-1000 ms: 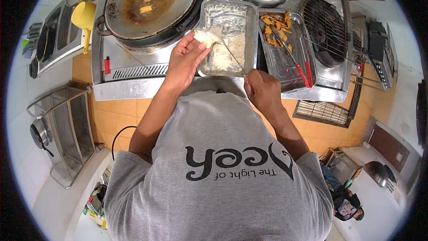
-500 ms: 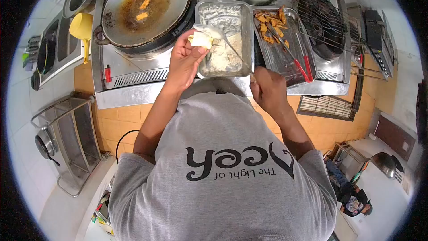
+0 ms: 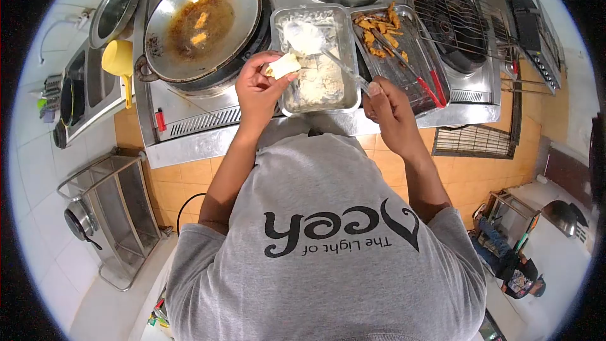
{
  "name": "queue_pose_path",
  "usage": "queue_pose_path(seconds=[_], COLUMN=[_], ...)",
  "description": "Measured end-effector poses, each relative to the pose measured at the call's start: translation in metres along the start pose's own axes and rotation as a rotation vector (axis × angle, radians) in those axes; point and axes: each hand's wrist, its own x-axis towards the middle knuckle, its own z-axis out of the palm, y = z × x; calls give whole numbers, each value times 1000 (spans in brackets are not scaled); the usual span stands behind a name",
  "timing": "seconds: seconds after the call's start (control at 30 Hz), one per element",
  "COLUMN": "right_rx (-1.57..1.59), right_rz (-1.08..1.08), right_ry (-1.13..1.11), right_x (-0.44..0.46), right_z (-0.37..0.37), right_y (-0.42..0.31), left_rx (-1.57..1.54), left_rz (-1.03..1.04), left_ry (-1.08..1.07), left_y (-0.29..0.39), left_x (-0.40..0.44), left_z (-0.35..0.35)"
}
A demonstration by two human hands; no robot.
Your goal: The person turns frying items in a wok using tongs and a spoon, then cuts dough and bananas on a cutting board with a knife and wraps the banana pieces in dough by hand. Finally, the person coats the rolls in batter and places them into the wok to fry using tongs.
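My left hand [image 3: 262, 85] pinches a pale yellow, coated piece of food [image 3: 283, 67] at the left edge of a metal tray [image 3: 348, 98]. Wrapped round the handle of a large metal spoon [image 3: 344, 68] is my right hand [image 3: 392, 106], right of the same tray. The spoon's bowl lies over the white batter [image 3: 319, 88] at the tray's upper part, apart from the food piece. Two golden pieces [image 3: 199, 38] sit in brown oil in a wide wok [image 3: 161, 22] on the left.
A second tray [image 3: 423, 57] holds fried pieces [image 3: 382, 28] and red-handled tongs [image 3: 429, 91]. Right of it, a wire grate [image 3: 448, 19] covers a burner. A yellow dipper [image 3: 118, 58] is at the left, a red lighter [image 3: 160, 120] on the stove. Another person [image 3: 521, 281] is at lower right.
The spoon has moved away from the food piece, its bowl now over the batter. My right hand has turned and shifted right. The whole view has shifted a little.
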Motion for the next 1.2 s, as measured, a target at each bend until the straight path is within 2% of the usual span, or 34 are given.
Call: queue_pose_path(seconds=[0.13, 0.23, 0.33, 0.37, 0.47, 0.5, 0.63, 0.73, 0.87, 0.97, 1.07, 1.2], right_rx=[-40, 99, 186, 212, 170, 166, 170, 144, 129, 110, 72, 143], right_rz=[19, 144, 257, 287, 270, 253, 195, 173, 115, 176, 142, 260], right_ry=[19, -9, -47, -48, -85, -77, -70, -78, -78, -74, -80, -119], right_x=[1, 3, 4, 5, 5, 4, 0, -1, -2, -4, -4, -1], right_z=[-1, -6, -11, -11, -12, -11, -6, -4, -1, -1, -2, -4], right_y=[2, 2, -6, -11, -17, -15, -10, -7, -1, 0, 2, 2], left_rx=[81, 238, 524, 580, 579, 548, 665, 436, 337, 347, 313, 387], left_rz=[176, 253, 488, 438, 496, 437, 440, 268, 248, 208, 175, 132], left_ry=[-45, -90, -197, -192, -188, -123, -96, -36, -7, 33, 65, 72], left_y=[-3, 8, 21, 16, 12, 13, 20, 13, 3, 5, 4, 4], left_x=[4, 5, 12, 10, 12, 11, 10, 6, 3, 3, 2, 0], left_z=[-1, -2, -4, -10, -10, -6, -1, 3, 4, 5, 5, 3])
